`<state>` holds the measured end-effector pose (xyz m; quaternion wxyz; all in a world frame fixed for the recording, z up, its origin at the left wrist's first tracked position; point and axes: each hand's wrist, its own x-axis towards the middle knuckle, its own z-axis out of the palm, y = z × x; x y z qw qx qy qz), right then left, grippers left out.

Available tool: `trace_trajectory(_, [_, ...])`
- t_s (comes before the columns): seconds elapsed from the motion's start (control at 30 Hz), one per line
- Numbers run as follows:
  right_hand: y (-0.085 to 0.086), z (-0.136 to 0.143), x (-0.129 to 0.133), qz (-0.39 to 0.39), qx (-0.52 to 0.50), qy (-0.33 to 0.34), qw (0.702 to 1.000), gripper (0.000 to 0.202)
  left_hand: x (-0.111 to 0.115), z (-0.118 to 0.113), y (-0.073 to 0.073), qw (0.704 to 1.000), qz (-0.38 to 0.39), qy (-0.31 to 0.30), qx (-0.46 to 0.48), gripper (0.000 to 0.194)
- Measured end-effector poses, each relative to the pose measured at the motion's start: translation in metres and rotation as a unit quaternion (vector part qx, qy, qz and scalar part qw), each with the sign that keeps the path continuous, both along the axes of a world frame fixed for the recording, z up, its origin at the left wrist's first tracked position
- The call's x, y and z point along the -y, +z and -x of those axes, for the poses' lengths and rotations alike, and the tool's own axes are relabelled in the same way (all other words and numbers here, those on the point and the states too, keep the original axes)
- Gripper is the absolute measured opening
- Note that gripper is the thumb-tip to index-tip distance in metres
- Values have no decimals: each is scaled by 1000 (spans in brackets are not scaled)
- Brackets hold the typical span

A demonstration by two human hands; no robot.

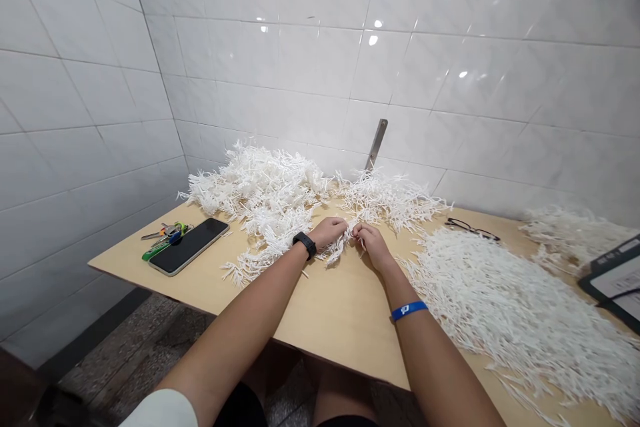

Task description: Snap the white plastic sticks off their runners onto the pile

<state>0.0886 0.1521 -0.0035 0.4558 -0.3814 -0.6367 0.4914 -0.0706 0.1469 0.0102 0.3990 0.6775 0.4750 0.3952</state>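
Near the middle of the wooden table point(335, 307), my left hand point(329, 231) is closed on a small bunch of white branching strands point(336, 251). My right hand point(369, 240), close beside it, has its fingers pinched at the right side of the same bunch. A large tangled white pile point(265, 187) lies behind and left of my hands. Behind and to the right is a smaller tangled pile point(395, 197). A broad heap of straighter white pieces point(515, 307) spreads over the right side of the table.
A phone point(190, 245) and keys point(167, 233) with a green tag lie at the left. Glasses point(473, 228) rest behind the right heap. At the right edge are another white pile point(580, 237) and a dark-framed object point(617, 280). A metal bracket point(377, 145) stands against the tiled wall.
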Motion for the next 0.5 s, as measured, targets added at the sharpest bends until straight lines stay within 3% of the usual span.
trace_trajectory(0.27, [0,5,-2,-25,42,-2,999,39,-3,-2,-3,997,-46,-56,2,31])
trace_trajectory(0.5, [1,5,0,-23,43,-2,999,32,-1,-2,-2,998,-51,-16,-37,29])
